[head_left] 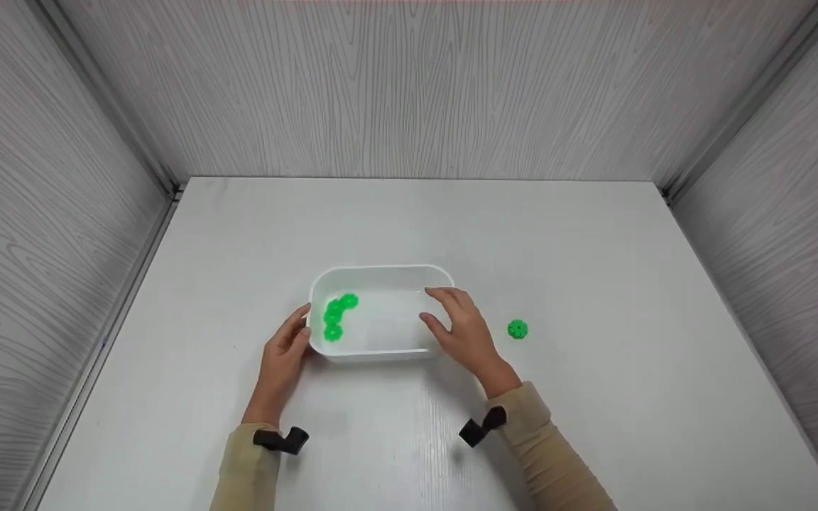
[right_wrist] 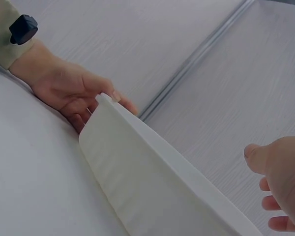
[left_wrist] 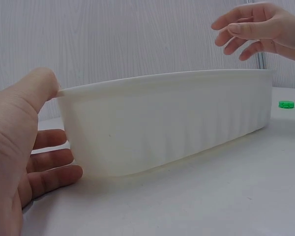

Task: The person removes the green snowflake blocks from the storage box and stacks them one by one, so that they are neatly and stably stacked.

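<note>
A white plastic tub (head_left: 388, 352) stands on the table, with several bright green flower-shaped discs (head_left: 334, 332) along the left side of its floor. My left hand (head_left: 285, 362) holds the tub's left end. In the left wrist view its thumb (left_wrist: 44, 86) lies at the rim and curled fingers rest against the outer wall. Over the tub's right end hovers my right hand (head_left: 462, 333), thumb and fingers apart and nothing between them; the right wrist view shows it above the rim too. Right of the tub, a single green disc (head_left: 517, 328) lies on the table.
The white table (head_left: 593, 426) is enclosed by a grey wood-grain back wall (head_left: 409, 92) and side panels at left (head_left: 47, 234) and right (head_left: 778, 234). A small black camera is strapped on each sleeve.
</note>
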### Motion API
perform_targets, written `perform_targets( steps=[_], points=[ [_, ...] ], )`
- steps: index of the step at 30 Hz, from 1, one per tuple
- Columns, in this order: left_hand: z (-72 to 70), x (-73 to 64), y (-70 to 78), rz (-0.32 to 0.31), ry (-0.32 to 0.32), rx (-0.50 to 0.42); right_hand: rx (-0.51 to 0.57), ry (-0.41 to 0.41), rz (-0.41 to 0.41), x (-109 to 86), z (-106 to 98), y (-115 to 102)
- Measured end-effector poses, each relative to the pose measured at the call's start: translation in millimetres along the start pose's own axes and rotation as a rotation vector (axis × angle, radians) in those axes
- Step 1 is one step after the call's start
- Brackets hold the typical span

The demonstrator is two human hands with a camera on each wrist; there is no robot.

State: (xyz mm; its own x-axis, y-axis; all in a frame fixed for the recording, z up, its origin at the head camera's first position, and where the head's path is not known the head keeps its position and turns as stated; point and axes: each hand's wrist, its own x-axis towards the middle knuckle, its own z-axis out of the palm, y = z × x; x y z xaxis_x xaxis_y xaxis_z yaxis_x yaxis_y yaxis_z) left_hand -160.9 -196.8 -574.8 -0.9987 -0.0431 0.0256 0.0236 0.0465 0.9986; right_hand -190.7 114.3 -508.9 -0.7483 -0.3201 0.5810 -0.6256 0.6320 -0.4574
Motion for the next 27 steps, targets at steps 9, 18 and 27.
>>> perform_targets(
  steps=[9,18,27],
  points=[
    [0.3,-0.8,1.2,0.010,0.007,-0.006,-0.011,-0.064,-0.094,18.1,21.3,-9.7],
    [0.8,-1.9,3.9,0.022,0.010,-0.019,-0.025,-0.141,-0.125,34.2,41.1,-9.8],
    [2.0,-1.8,2.7,0.032,0.012,-0.032,-0.044,-0.266,-0.091,51.6,55.1,-19.2]
  ],
)
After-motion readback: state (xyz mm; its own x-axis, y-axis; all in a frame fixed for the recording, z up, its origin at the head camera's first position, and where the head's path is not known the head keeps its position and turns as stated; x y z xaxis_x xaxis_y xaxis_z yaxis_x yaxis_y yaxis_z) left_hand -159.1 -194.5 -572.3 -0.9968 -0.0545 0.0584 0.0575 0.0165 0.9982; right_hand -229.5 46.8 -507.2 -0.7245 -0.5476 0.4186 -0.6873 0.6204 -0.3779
